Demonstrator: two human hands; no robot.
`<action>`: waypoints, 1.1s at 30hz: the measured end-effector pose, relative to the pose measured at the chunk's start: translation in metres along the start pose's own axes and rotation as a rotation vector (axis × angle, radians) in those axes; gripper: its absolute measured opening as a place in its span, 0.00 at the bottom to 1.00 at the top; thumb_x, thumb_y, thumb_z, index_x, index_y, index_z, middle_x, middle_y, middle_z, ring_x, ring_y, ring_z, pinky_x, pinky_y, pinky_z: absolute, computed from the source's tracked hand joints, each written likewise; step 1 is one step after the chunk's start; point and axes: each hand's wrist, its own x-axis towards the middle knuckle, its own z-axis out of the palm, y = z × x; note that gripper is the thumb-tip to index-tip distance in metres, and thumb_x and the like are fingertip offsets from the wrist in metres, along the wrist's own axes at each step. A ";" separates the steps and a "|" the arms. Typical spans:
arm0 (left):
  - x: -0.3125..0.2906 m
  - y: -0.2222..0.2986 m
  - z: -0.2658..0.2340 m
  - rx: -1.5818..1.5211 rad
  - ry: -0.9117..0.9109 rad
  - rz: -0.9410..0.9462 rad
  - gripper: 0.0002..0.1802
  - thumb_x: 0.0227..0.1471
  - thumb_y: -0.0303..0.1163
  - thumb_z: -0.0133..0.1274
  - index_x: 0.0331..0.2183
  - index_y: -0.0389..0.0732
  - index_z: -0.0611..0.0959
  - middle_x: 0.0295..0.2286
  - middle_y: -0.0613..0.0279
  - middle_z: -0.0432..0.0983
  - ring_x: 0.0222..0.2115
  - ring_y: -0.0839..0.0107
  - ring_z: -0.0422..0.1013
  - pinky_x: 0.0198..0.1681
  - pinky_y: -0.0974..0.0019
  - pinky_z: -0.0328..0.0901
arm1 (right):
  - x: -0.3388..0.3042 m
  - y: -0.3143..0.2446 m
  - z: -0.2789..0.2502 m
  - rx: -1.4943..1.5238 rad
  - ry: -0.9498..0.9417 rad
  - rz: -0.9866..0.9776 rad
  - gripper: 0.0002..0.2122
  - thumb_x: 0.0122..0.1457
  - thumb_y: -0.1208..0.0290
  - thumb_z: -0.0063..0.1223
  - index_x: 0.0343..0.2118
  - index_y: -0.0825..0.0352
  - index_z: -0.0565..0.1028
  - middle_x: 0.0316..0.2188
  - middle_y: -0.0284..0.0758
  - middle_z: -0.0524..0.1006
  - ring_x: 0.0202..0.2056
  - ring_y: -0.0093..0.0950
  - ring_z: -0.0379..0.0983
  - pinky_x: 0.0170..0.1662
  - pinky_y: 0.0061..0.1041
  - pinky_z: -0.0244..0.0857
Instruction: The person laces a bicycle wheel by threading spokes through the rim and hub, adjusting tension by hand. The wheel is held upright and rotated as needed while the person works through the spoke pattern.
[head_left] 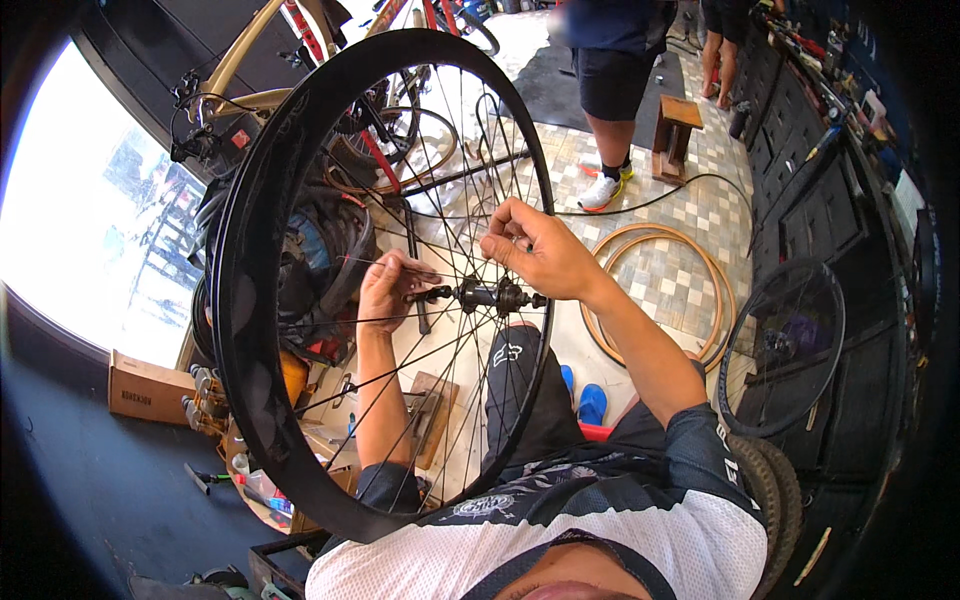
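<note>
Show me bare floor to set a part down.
Tiled floor shows bare inside the tan hoops and between the wooden stool and black drawers. Crowded: left behind the wheel, with a gold frame and dark heap, and around the hub, with the left hand and right hand close by.

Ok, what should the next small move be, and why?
Probably ease the thin spoke toward the hub with the left hand: it seems to pinch that spoke beside the hub, while the right hand is curled nearby, its grip unclear.
</note>
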 end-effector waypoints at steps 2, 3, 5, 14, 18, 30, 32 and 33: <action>-0.007 0.001 -0.028 -0.068 0.081 0.056 0.17 0.69 0.46 0.53 0.42 0.39 0.79 0.36 0.50 0.84 0.37 0.53 0.83 0.39 0.54 0.81 | 0.001 0.001 0.000 0.056 0.000 0.019 0.15 0.69 0.59 0.61 0.43 0.66 0.73 0.35 0.33 0.78 0.38 0.24 0.74 0.44 0.29 0.70; -0.007 0.003 -0.031 -0.084 0.171 0.085 0.16 0.70 0.44 0.52 0.39 0.40 0.80 0.36 0.51 0.84 0.35 0.55 0.83 0.36 0.55 0.79 | -0.001 0.002 0.000 0.071 0.008 -0.002 0.15 0.68 0.58 0.62 0.43 0.66 0.73 0.35 0.32 0.77 0.37 0.23 0.74 0.43 0.28 0.70; -0.013 0.012 -0.053 -0.225 0.223 0.187 0.15 0.71 0.45 0.52 0.40 0.43 0.81 0.33 0.56 0.82 0.32 0.64 0.78 0.32 0.62 0.73 | -0.001 -0.002 0.003 0.107 -0.006 -0.072 0.16 0.68 0.56 0.63 0.42 0.65 0.73 0.36 0.30 0.77 0.37 0.23 0.73 0.43 0.27 0.70; -0.019 0.035 0.076 0.237 0.020 0.513 0.15 0.62 0.33 0.60 0.33 0.27 0.87 0.31 0.53 0.80 0.27 0.66 0.73 0.32 0.65 0.67 | -0.018 -0.015 0.011 0.020 -0.092 -0.191 0.15 0.63 0.55 0.68 0.41 0.62 0.83 0.39 0.32 0.79 0.47 0.26 0.73 0.53 0.26 0.64; -0.018 0.028 0.102 0.427 0.105 0.335 0.10 0.59 0.27 0.63 0.39 0.30 0.90 0.28 0.61 0.81 0.28 0.76 0.74 0.31 0.73 0.66 | -0.021 -0.001 0.014 0.187 -0.074 -0.184 0.15 0.68 0.60 0.63 0.53 0.61 0.85 0.43 0.38 0.80 0.52 0.30 0.73 0.57 0.29 0.64; -0.013 0.117 0.026 0.030 0.011 0.381 0.27 0.65 0.29 0.58 0.61 0.32 0.74 0.49 0.52 0.79 0.48 0.63 0.78 0.41 0.62 0.75 | -0.020 0.011 -0.004 0.807 -0.025 0.214 0.20 0.78 0.55 0.40 0.45 0.69 0.76 0.50 0.43 0.82 0.14 0.10 0.53 0.15 0.12 0.49; -0.011 0.130 0.038 0.064 -0.067 0.430 0.28 0.66 0.34 0.58 0.62 0.33 0.72 0.51 0.50 0.77 0.49 0.61 0.77 0.45 0.60 0.75 | -0.016 0.010 -0.001 0.834 -0.088 0.190 0.20 0.78 0.55 0.39 0.45 0.68 0.76 0.51 0.43 0.82 0.14 0.09 0.54 0.15 0.11 0.50; -0.015 0.136 0.052 0.084 -0.082 0.451 0.29 0.66 0.35 0.58 0.62 0.33 0.72 0.52 0.50 0.76 0.50 0.60 0.76 0.46 0.59 0.75 | -0.012 0.009 0.002 0.849 -0.126 0.176 0.20 0.78 0.55 0.39 0.45 0.68 0.77 0.51 0.43 0.81 0.14 0.09 0.54 0.15 0.11 0.50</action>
